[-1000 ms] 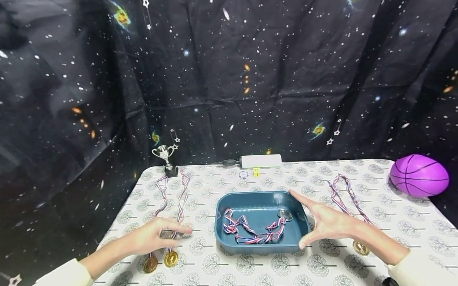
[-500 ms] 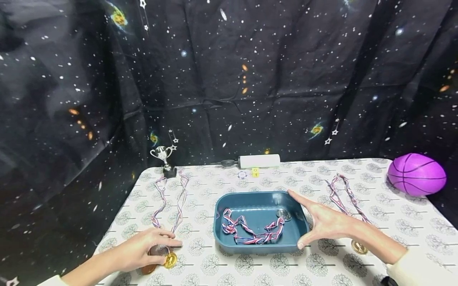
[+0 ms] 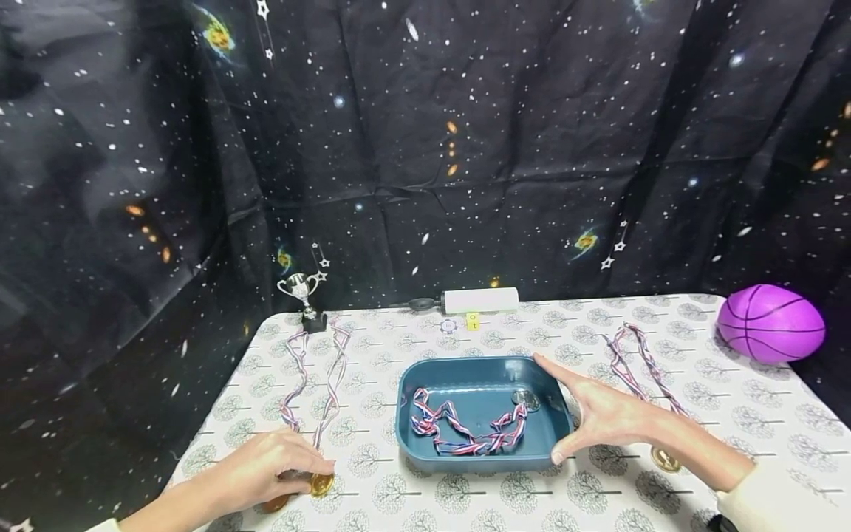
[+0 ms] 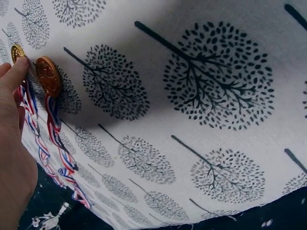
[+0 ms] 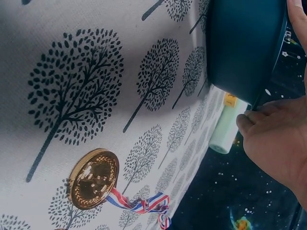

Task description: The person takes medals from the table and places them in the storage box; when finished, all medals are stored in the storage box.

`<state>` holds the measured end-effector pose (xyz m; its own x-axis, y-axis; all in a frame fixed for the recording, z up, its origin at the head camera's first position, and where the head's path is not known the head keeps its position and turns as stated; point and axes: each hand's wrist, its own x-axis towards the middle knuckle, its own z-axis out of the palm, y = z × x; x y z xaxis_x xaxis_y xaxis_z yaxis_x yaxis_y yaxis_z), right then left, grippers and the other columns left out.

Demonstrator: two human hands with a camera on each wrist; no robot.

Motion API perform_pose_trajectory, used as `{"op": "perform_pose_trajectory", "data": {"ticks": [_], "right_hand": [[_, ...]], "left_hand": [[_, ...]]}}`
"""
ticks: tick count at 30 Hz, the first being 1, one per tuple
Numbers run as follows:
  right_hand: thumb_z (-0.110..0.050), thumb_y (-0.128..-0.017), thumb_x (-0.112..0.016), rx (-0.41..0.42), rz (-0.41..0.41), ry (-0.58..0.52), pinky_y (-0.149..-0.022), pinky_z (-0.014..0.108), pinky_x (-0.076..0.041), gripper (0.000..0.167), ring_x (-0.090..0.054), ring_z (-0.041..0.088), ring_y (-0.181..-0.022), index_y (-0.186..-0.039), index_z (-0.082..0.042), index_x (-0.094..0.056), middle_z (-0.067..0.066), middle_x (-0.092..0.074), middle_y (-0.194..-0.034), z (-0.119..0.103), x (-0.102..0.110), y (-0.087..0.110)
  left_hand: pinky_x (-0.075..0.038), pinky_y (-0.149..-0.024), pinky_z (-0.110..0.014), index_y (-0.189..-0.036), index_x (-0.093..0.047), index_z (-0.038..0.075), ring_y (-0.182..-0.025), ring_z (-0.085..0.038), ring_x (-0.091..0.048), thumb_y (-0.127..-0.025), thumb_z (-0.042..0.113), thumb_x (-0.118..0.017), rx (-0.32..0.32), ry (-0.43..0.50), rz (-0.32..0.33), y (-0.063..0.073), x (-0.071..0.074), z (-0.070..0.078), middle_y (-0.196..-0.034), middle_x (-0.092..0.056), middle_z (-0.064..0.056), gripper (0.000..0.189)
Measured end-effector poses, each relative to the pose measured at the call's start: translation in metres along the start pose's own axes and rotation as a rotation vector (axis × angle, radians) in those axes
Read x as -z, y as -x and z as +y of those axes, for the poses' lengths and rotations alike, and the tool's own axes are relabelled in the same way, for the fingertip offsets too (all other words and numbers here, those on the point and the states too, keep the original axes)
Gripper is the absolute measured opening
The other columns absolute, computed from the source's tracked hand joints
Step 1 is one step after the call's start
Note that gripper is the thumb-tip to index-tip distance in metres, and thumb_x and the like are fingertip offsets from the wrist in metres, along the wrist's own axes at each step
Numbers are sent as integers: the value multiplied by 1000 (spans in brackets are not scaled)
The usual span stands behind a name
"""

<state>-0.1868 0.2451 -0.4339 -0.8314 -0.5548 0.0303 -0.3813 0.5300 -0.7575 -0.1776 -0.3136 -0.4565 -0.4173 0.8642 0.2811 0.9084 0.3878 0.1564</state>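
My left hand is at the front left, its thumb and fingers pinching a gold medal. The medal's striped ribbon stretches away over the tablecloth. Beside it, a bronze medal lies on the cloth, partly covered by the hand in the head view. A dark blue rectangular tub stands in the middle, holding a silver medal with a crumpled red, white and blue ribbon. My right hand grips the tub's right end, thumb at the near corner and fingers at the far one.
Another gold medal lies under my right forearm, ribbon extending back. At the back stand a small silver trophy, a white cylinder, a yellow letter block and a round chip. A purple ball sits far right.
My left hand has come down and toward me, from over the ribbons to the gold medal, and now pinches it. My right hand stays on the tub.
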Motion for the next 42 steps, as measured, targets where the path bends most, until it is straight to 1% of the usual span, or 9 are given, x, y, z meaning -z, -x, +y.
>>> {"op": "perform_pose_trajectory", "data": {"ticks": [4,9,12,17,22,27,33,38,42], "right_hand": [[-45,-62,-102,7,8,23,-119,74,-20,145,-23,53,-154,-170,-3,-14,29,-22,-171,0,0,0],[-43,-62,-103,3,6,23,-120,74,-20,145,-23,52,-154,-169,-1,-15,29,-22,-171,-1,0,-1],[-43,-62,-103,-2,5,19,-119,74,-21,145,-24,53,-153,-169,0,-15,29,-23,-171,-1,0,-1],[-41,-62,-103,-4,1,-2,-119,75,-19,145,-23,53,-153,-169,1,-14,31,-22,-170,-1,-1,-1],[-39,-63,-103,2,-11,-32,-120,75,-17,145,-20,54,-154,-168,2,-12,32,-20,-170,-1,-1,-1],[-38,-65,-103,12,-19,-43,-120,74,-16,144,-17,53,-155,-169,2,-11,32,-18,-171,-1,0,-1],[-36,-65,-103,26,-19,-38,-119,75,-16,143,-18,55,-154,-168,3,-12,33,-20,-170,-3,1,0],[-34,-66,-103,19,-25,-44,-119,75,-16,142,-18,55,-154,-169,2,-11,33,-20,-170,-4,1,0],[-31,-66,-103,20,-28,-64,-119,75,-14,142,-15,56,-155,-168,3,-10,33,-16,-171,-5,2,1]], "left_hand": [[-57,-84,-20,-121,-81,27,-98,-1,-70,-82,26,-91,45,38,14,0,-1,1,-112,-76,20,40],[-61,-81,-35,-122,-79,31,-101,-3,-70,-87,33,-87,101,36,-29,-2,-1,0,-113,-75,21,36],[-61,-82,-38,-123,-77,32,-103,-5,-70,-88,35,-86,114,40,-42,-2,0,0,-115,-74,22,36],[-61,-85,-26,-117,-77,29,-100,-3,-71,-86,27,-88,73,108,1,-4,-1,-2,-113,-74,20,34],[-55,-79,-13,-107,-77,28,-89,3,-69,-86,18,-88,43,189,58,-6,-3,-3,-101,-74,20,26],[-54,-72,-12,-97,-76,30,-81,8,-64,-86,19,-88,60,215,96,-9,-3,-1,-92,-72,24,20],[-56,-69,-16,-95,-76,31,-78,8,-64,-89,20,-87,111,291,107,-15,-3,6,-90,-73,25,16],[-57,-74,-18,-95,-76,33,-82,4,-69,-91,22,-85,177,332,119,-24,-1,14,-91,-74,27,14],[-58,-79,-19,-97,-77,30,-84,0,-72,-91,21,-86,177,350,154,-35,4,20,-92,-75,25,14]]}}
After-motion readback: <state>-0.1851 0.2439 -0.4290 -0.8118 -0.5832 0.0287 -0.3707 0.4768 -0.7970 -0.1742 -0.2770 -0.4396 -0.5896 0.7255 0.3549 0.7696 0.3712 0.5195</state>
